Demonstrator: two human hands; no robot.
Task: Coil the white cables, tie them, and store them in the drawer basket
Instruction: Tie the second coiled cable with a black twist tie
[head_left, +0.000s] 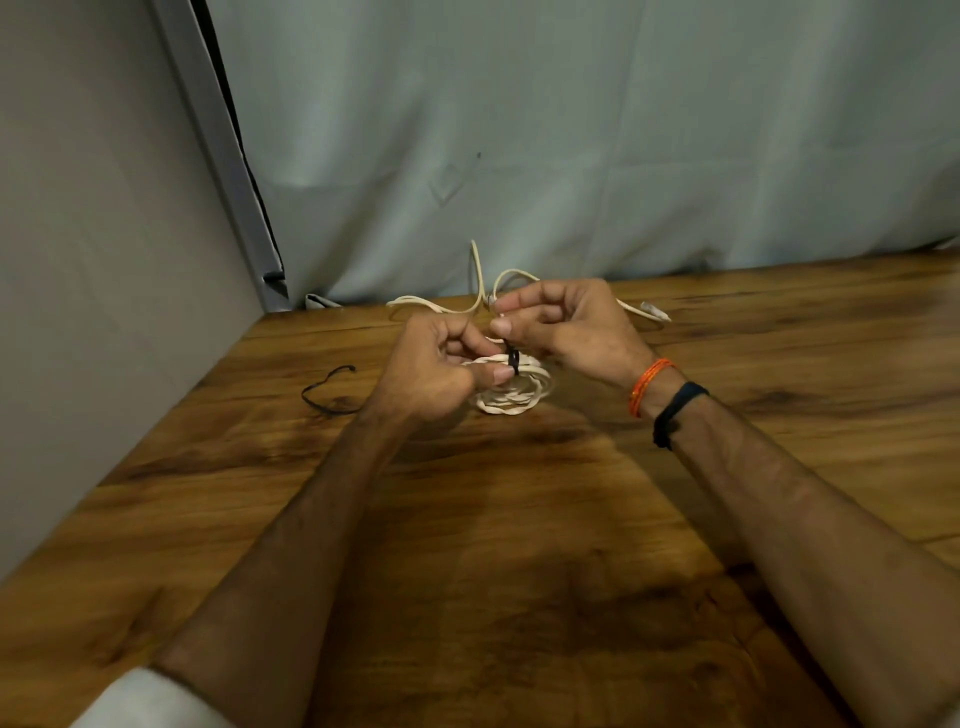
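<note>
Centre of the frame: a small coil of white cable lies flat on the brown wood-grain tabletop, bound across its upper edge by a thin black tie. The left hand grips the coil's left side, thumb pressed beside the tie, fingers curled over the loops. The right hand pinches the tie's upper end between thumb and forefinger, just above the coil.

Step in hand, as judged: cinching the tie. It is done well by keeping the loops stacked under the left thumb while the right hand draws the tie snug, not so hard that the cable kinks.

Behind the hands, upper centre, a second loose white cable sprawls uncoiled, its plug end at the right. A spare black tie strip lies at centre left, well apart. No drawer basket is visible. A pale grey cloth backdrop fills the upper frame.
</note>
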